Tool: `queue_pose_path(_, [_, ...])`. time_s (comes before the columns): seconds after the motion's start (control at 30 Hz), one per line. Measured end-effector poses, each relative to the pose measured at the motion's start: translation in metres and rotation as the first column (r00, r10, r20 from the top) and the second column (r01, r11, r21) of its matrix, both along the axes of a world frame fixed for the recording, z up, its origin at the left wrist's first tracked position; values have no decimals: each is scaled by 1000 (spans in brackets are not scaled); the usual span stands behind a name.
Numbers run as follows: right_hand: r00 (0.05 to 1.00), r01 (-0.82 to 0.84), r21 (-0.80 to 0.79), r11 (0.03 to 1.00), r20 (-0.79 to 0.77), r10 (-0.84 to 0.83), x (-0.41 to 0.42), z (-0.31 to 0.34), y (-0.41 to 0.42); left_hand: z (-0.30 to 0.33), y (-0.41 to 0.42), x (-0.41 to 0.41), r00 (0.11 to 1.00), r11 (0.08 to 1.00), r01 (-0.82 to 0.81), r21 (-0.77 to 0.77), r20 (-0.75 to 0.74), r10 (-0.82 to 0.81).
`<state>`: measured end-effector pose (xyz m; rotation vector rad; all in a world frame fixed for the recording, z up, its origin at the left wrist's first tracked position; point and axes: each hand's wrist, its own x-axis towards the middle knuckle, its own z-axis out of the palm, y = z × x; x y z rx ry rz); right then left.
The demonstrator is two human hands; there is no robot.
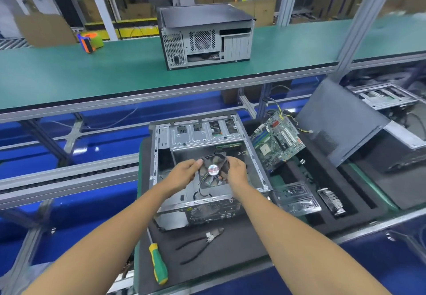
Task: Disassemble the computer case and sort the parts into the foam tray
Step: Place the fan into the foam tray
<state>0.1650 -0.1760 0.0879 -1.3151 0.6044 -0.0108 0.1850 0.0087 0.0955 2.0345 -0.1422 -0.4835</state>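
An open grey computer case (202, 138) lies on its side on a black mat. Above its cavity I hold a black case fan (213, 169) with a round white and red label; its thin wires hang down into the case. My left hand (184, 172) grips the fan's left edge and my right hand (237, 170) grips its right edge. To the right lies the black foam tray (297, 172), holding a green motherboard (277, 139) propped at its far end, a clear-bagged part (295, 199) and a finned heatsink (332, 200).
A green and yellow screwdriver (158, 262) and pliers (202, 241) lie on the mat in front of the case. A dark side panel (341, 122) leans at the right. Another closed case (205, 35) and a tape dispenser (88, 40) stand on the green upper shelf.
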Motion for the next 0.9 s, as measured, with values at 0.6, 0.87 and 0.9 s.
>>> queue_pose_path(0.6, [955,-293,240,926,27,295,84,39,-190,46,-204,62,923,864,-379,-332,-211,323])
queue_pose_path(0.87, [980,-126,267,955,-118,163,73,-11,-294,4,-305,69,870,940,-330,-91,-415,265])
queue_pose_path(0.9, [979,-122,264,957,-128,160,69,-16,-304,-1,-313,68,885,964,-260,-46,-411,219])
